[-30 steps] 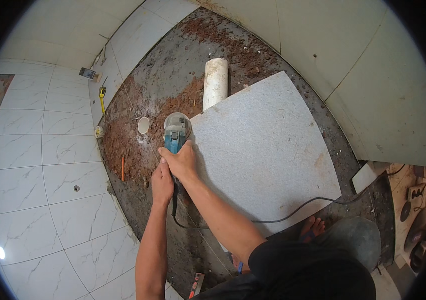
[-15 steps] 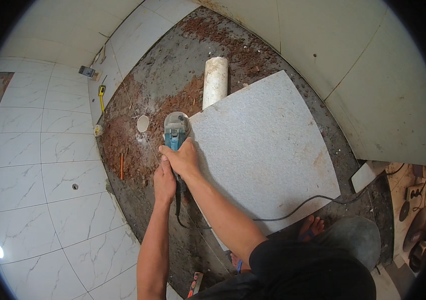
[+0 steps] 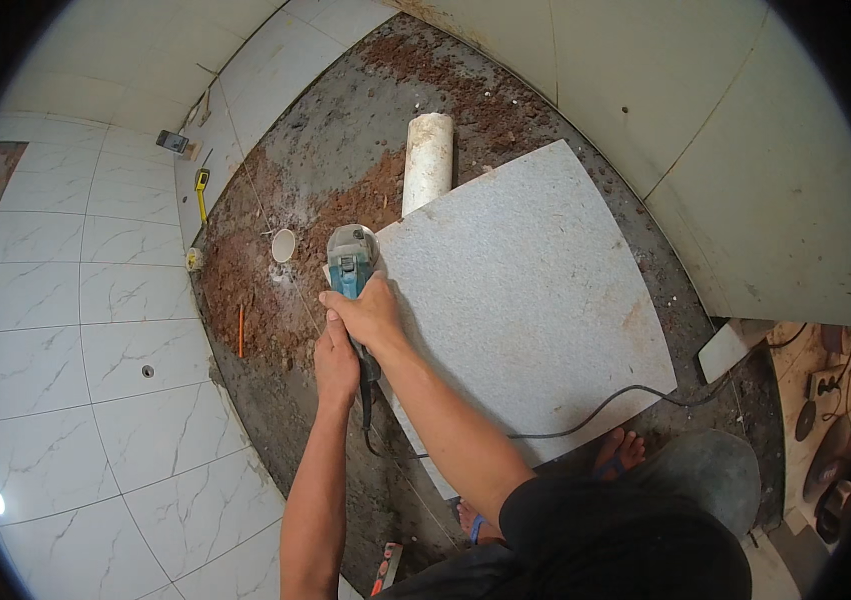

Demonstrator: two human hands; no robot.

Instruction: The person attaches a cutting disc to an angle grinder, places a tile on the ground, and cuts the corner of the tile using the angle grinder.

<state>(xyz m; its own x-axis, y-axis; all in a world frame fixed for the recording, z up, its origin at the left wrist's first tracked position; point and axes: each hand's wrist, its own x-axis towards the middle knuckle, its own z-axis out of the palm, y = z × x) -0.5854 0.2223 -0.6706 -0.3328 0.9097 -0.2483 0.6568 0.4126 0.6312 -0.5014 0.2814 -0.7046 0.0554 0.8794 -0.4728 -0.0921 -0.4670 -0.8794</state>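
Teal-and-grey, long-bodied angle grinder (image 3: 350, 277) is at the upper-left corner of the flat, speckled, pale-grey tile (image 3: 536, 300); whether the two touch is hidden. Your right hand (image 3: 372, 312) wraps the teal body, and your left hand (image 3: 336, 357) closes round the rear, its fingers mostly out of sight. Expect a stiff, fairly heavy tool, slippery if dusty: grip the narrow body, clear of the rounded head, and allow for drag from the flexible black cord (image 3: 636, 388).

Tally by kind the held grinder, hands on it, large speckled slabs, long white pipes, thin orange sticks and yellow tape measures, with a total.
Held grinder: 1
Left hand and right hand: 2
Speckled slab: 1
White pipe: 1
Orange stick: 1
Yellow tape measure: 1
Total: 7
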